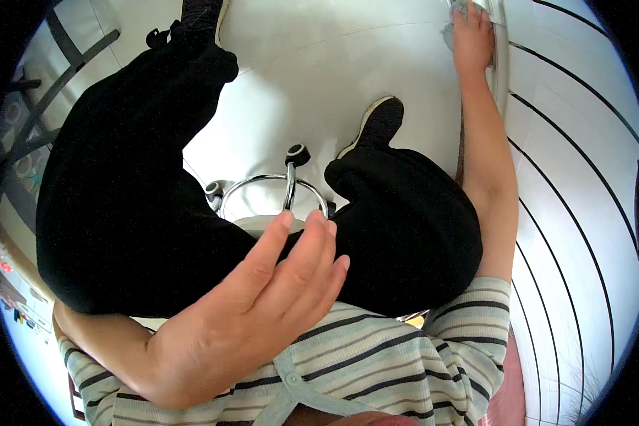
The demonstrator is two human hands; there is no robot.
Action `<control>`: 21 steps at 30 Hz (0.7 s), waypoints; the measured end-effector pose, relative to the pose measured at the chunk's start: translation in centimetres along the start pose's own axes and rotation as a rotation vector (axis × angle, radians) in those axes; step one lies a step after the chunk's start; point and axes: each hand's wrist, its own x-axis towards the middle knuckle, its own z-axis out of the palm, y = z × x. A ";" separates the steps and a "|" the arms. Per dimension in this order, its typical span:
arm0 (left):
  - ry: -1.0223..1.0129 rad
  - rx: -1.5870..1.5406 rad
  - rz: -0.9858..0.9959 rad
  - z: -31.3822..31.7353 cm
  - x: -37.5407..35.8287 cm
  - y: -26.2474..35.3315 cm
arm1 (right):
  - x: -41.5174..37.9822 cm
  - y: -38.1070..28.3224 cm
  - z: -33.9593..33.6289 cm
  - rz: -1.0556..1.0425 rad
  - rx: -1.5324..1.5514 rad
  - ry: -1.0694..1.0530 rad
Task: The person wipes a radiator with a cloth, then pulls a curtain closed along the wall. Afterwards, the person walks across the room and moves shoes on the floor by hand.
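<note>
My right arm reaches far forward along the wall, and my right hand (473,41) is closed on a grey-green cloth (467,8). The cloth sits against the white skirting (500,50) at the foot of the wall; part of it is hidden under my fingers. In front of my striped shirt, my left hand (263,298) hangs over my lap with its fingers stretched out. It holds nothing. Below its fingertips shows the chrome ring (252,183) of the wheeled stool under me.
White wall panels with black lines (561,121) run along the right side. A stool caster (298,154) stands on the pale tiled floor (291,92) between my shoes. At the left is a dark-framed rack (71,64) with blurred items behind it.
</note>
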 end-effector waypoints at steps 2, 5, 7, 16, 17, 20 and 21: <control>0.032 -0.038 0.036 -0.7 0.0 -0.2 | -1.2 0.5 -0.5 -0.039 -0.024 -0.059; 0.004 0.060 0.055 -1.4 0.1 -0.4 | -6.1 0.7 0.5 0.016 0.032 -0.151; 0.017 0.118 0.045 -1.6 0.4 -0.9 | -9.2 0.6 0.1 0.118 0.143 -0.201; 0.067 0.024 -0.014 -1.7 0.3 -0.9 | -13.4 2.0 -3.7 0.099 0.173 -0.267; 0.068 -0.009 -0.001 -1.9 0.4 -0.7 | -12.8 2.0 -3.1 0.069 0.189 -0.242; 0.052 0.050 0.012 -1.7 0.8 0.0 | -13.5 1.1 -3.6 0.146 0.192 -0.262; 0.045 0.125 0.016 -1.9 1.1 -0.3 | -13.8 1.5 -3.9 0.142 0.191 -0.257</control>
